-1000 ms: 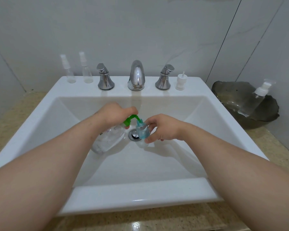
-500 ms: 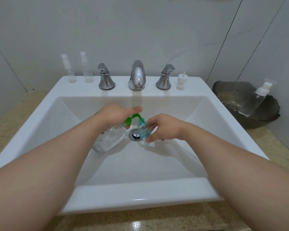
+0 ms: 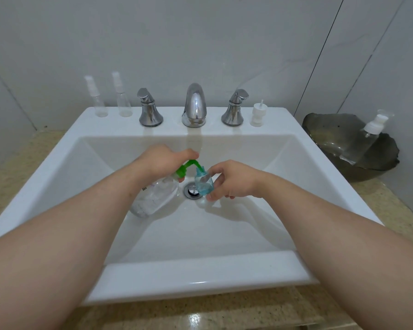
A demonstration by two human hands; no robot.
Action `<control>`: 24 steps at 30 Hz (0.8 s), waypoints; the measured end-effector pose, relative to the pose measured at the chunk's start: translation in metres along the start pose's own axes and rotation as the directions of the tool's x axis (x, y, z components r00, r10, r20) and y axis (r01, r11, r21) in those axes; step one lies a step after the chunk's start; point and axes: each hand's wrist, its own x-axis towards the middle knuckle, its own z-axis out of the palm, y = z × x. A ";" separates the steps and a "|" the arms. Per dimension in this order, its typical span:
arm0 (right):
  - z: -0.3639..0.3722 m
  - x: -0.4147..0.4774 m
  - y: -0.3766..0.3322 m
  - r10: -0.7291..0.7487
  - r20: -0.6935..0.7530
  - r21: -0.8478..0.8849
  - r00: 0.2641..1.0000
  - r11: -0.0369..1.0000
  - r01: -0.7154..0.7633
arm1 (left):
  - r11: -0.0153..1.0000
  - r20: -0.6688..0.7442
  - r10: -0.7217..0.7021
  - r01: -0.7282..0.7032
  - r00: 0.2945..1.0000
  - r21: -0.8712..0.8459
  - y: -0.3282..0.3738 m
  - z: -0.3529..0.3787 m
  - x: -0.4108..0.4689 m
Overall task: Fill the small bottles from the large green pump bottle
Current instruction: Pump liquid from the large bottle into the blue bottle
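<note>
Your left hand [image 3: 162,158] grips the neck of the large green pump bottle [image 3: 157,196], tilted over the sink [image 3: 200,270] basin, forefinger lying over the pump head. Your right hand [image 3: 231,179] pinches the small blue bottle [image 3: 203,184] just above the drain [image 3: 191,191], its mouth meeting the green nozzle [image 3: 196,164].

Press in short, full strokes. Seat the nozzle tip inside the mouth and stand the small bottle upright so nothing runs over. I judge it about half full.

Count:
- one pump bottle
- one blue bottle
- two clear spray bottles [image 3: 98,101] on the back ledge
- one loose white pump cap [image 3: 258,115]
- one clear pump-top bottle [image 3: 365,139] leaning in the dark bowl [image 3: 332,129] on the surface
</note>
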 end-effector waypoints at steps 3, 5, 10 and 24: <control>0.000 0.000 0.000 -0.007 -0.001 0.009 1.000 1.000 0.007 | 1.000 0.006 0.015 -0.015 1.000 -0.027 0.002 0.001 0.000; 0.000 0.000 0.001 -0.013 -0.001 0.017 1.000 1.000 0.013 | 0.999 0.010 0.022 -0.022 1.000 -0.037 0.002 0.001 0.000; 0.000 0.002 0.002 -0.027 0.001 0.017 1.000 0.999 0.027 | 0.998 0.030 0.022 -0.020 0.999 -0.064 -0.001 0.000 0.001; 0.000 0.004 0.005 -0.042 0.014 0.053 0.999 0.998 0.042 | 0.999 0.014 0.026 -0.026 1.000 -0.022 -0.002 -0.002 -0.001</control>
